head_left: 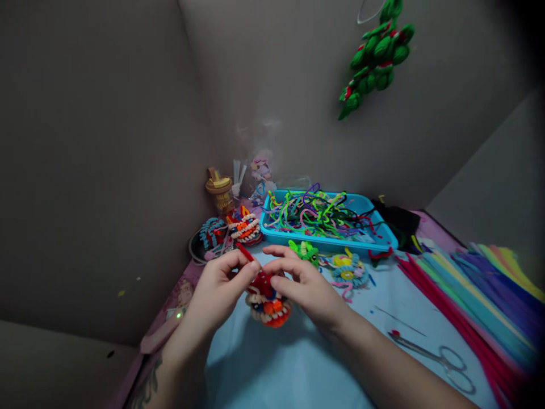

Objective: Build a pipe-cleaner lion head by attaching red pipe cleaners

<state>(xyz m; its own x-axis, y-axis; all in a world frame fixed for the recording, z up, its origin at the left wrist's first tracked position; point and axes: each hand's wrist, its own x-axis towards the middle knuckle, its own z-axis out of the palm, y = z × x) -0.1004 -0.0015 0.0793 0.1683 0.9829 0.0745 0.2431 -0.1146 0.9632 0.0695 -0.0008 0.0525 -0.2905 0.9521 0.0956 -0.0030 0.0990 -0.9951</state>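
Observation:
Between my two hands, above the light blue table cover, is a pipe-cleaner figure (pixel 272 309) in red, cream and orange, with a bit of dark blue. My left hand (pixel 225 278) is closed, thumb and forefinger pinching a red pipe cleaner (pixel 244 252) that sticks up at the figure's top. My right hand (pixel 302 284) grips the figure's red upper part from the right with bent fingers. Part of the figure is hidden behind the fingers. Just beyond the hands lie a bright green pipe-cleaner piece (pixel 305 251) and a yellow and blue flower-like piece (pixel 349 270).
A blue tray (pixel 327 244) of tangled pipe-cleaner scraps stands at the back. Scissors (pixel 443 358) and a thin metal wire (pixel 400 321) lie right, beside bundled coloured pipe cleaners (pixel 481 312). Back left are a brown cup (pixel 221 196) and finished pieces (pixel 244 226). A green ornament (pixel 378 57) hangs above.

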